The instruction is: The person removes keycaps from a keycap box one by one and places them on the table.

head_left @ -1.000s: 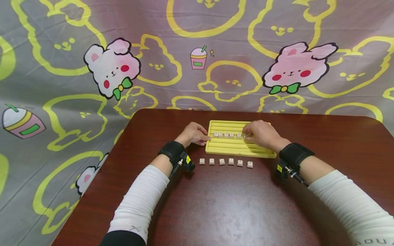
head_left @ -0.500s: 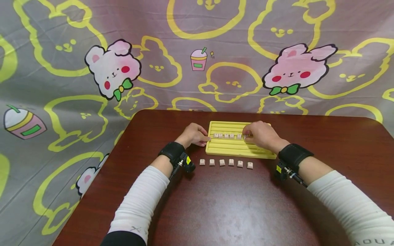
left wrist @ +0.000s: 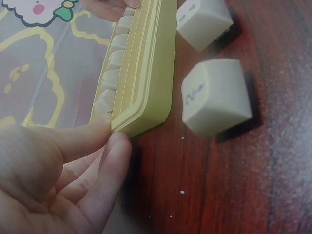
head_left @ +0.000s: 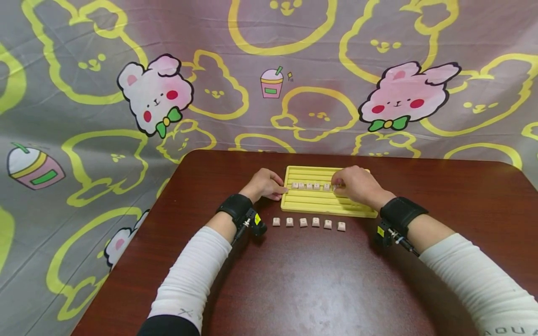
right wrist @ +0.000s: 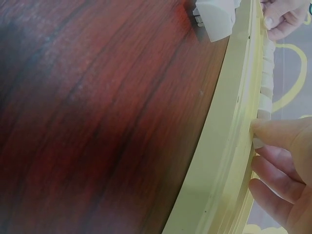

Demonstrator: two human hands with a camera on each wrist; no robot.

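A yellow ridged tray (head_left: 328, 205) lies on the table with a row of white keycaps (head_left: 309, 186) standing across its middle. My left hand (head_left: 265, 183) pinches the tray's left edge between thumb and fingers, clearly so in the left wrist view. Over the right part of the row, my right hand (head_left: 357, 183) pinches another keycap (right wrist: 258, 143), mostly hidden by the thumb and fingers. In front of the tray, several loose keycaps (head_left: 315, 222) form a second row on the wood. Two of these, one a keycap with a dark printed mark (left wrist: 217, 97), appear large in the left wrist view.
The dark red-brown wooden table (head_left: 319, 280) reaches back to a grey-pink cloth (head_left: 235, 28) printed with cartoon animals. Both wrists wear black straps (head_left: 235, 207) with small cameras. White sleeves cover the forearms.
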